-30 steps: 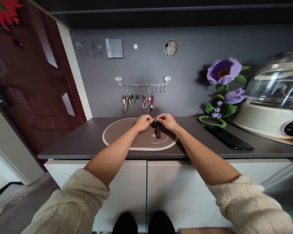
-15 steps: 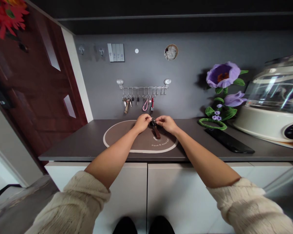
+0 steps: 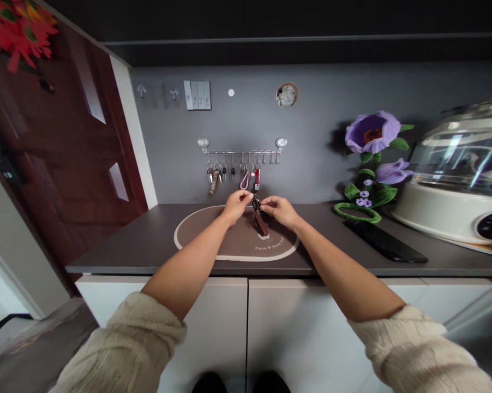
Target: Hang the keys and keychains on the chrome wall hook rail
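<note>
Above the brown oval mat (image 3: 197,234), a bunch of keys (image 3: 260,219) with a ring on top and a dark brown tag dangles between my hands. My left hand (image 3: 238,206) pinches the ring at its upper left side. From the right, the thumb and fingertips of my right hand (image 3: 279,210) close on the bunch just below the ring. Behind them on the wall is a metal hook rail (image 3: 243,152). Several key sets hang from it, among them a pink loop (image 3: 244,181) and a red fob (image 3: 257,178).
At the right, a black phone (image 3: 387,241) lies before purple knitted flowers (image 3: 372,134) with a green ring base. A white appliance with a clear dome (image 3: 442,210) stands beyond. A dark red door (image 3: 86,136) is on the left. A black shelf (image 3: 270,41) overhangs the counter.
My left hand has risen slightly with the ring, and the keys now hang more upright beneath it. The view has tipped up a little.
</note>
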`<action>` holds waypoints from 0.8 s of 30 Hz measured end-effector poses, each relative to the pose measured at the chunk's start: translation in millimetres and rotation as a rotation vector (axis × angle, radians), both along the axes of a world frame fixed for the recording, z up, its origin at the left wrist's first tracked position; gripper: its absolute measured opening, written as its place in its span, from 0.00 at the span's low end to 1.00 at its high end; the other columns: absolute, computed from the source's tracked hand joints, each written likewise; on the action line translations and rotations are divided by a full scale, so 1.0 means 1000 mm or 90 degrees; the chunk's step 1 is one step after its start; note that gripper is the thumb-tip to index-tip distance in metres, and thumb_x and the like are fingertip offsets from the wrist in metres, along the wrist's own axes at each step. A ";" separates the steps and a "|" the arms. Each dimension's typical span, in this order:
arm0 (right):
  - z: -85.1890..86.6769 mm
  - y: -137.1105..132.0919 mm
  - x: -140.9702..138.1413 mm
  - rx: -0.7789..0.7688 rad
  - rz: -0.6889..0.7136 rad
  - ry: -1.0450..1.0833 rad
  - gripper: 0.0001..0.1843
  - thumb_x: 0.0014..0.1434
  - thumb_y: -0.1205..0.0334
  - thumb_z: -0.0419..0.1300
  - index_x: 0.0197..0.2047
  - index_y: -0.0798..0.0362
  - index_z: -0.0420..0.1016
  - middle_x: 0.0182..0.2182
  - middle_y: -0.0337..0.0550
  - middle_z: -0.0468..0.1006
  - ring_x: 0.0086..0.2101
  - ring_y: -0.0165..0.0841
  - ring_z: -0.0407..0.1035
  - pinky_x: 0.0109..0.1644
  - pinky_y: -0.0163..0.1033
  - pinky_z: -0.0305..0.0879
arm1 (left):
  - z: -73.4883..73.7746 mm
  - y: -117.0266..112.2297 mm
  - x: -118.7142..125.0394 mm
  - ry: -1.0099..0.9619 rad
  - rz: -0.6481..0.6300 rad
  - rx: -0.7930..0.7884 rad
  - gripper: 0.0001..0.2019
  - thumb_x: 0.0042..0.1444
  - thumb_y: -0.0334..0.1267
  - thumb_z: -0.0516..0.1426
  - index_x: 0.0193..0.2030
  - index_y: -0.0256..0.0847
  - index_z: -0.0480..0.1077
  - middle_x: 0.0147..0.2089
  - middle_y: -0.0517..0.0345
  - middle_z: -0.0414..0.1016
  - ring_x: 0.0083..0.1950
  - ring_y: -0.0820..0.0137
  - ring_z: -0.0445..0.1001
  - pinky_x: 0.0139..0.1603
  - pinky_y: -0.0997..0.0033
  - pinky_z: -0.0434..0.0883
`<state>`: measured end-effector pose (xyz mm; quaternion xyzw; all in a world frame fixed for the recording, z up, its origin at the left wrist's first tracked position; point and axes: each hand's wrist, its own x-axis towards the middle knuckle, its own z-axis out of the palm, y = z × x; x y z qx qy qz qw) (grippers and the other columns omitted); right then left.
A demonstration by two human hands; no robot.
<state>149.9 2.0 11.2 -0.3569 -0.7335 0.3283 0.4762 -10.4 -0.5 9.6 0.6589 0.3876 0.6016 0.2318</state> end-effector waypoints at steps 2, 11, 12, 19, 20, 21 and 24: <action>0.002 -0.003 -0.001 -0.010 0.013 0.008 0.14 0.40 0.56 0.61 0.31 0.56 0.70 0.24 0.39 0.72 0.24 0.25 0.62 0.31 0.33 0.58 | 0.001 0.000 -0.001 -0.025 -0.016 -0.023 0.11 0.48 0.41 0.53 0.33 0.35 0.67 0.31 0.58 0.71 0.33 0.75 0.66 0.35 0.75 0.63; 0.007 -0.009 -0.006 -0.031 0.053 0.093 0.17 0.43 0.51 0.59 0.32 0.56 0.70 0.24 0.37 0.70 0.21 0.22 0.58 0.25 0.30 0.55 | 0.003 0.003 0.001 -0.112 -0.110 -0.088 0.16 0.45 0.46 0.55 0.34 0.35 0.69 0.37 0.54 0.73 0.38 0.72 0.68 0.35 0.74 0.63; 0.007 -0.009 -0.006 -0.029 0.052 0.092 0.17 0.43 0.51 0.59 0.32 0.56 0.70 0.23 0.36 0.69 0.21 0.22 0.58 0.26 0.30 0.55 | 0.004 0.003 0.001 -0.127 -0.123 -0.094 0.16 0.44 0.46 0.56 0.34 0.35 0.70 0.37 0.54 0.73 0.37 0.72 0.68 0.35 0.74 0.63; 0.007 -0.008 -0.005 -0.034 0.062 0.117 0.17 0.43 0.51 0.60 0.32 0.55 0.68 0.23 0.35 0.67 0.22 0.22 0.58 0.25 0.30 0.54 | 0.005 0.001 0.004 -0.205 -0.203 -0.123 0.15 0.40 0.46 0.59 0.30 0.35 0.71 0.33 0.56 0.72 0.35 0.73 0.67 0.35 0.74 0.60; 0.007 -0.007 -0.005 -0.033 0.065 0.118 0.16 0.43 0.51 0.60 0.32 0.55 0.68 0.23 0.35 0.68 0.22 0.22 0.58 0.25 0.30 0.54 | 0.006 0.001 0.005 -0.214 -0.212 -0.125 0.15 0.40 0.46 0.59 0.30 0.36 0.71 0.33 0.56 0.72 0.35 0.73 0.67 0.35 0.74 0.60; 0.007 -0.007 -0.005 -0.031 0.068 0.117 0.16 0.44 0.51 0.59 0.32 0.55 0.68 0.23 0.35 0.68 0.21 0.22 0.57 0.25 0.30 0.54 | 0.006 0.000 0.005 -0.222 -0.218 -0.127 0.15 0.39 0.45 0.60 0.30 0.36 0.71 0.32 0.56 0.72 0.35 0.73 0.67 0.35 0.74 0.60; 0.006 -0.005 -0.006 -0.024 0.078 0.116 0.16 0.44 0.52 0.60 0.33 0.54 0.69 0.24 0.35 0.69 0.22 0.22 0.58 0.25 0.30 0.54 | 0.006 -0.001 0.006 -0.236 -0.234 -0.132 0.14 0.39 0.44 0.60 0.30 0.36 0.71 0.32 0.57 0.72 0.35 0.73 0.66 0.37 0.73 0.59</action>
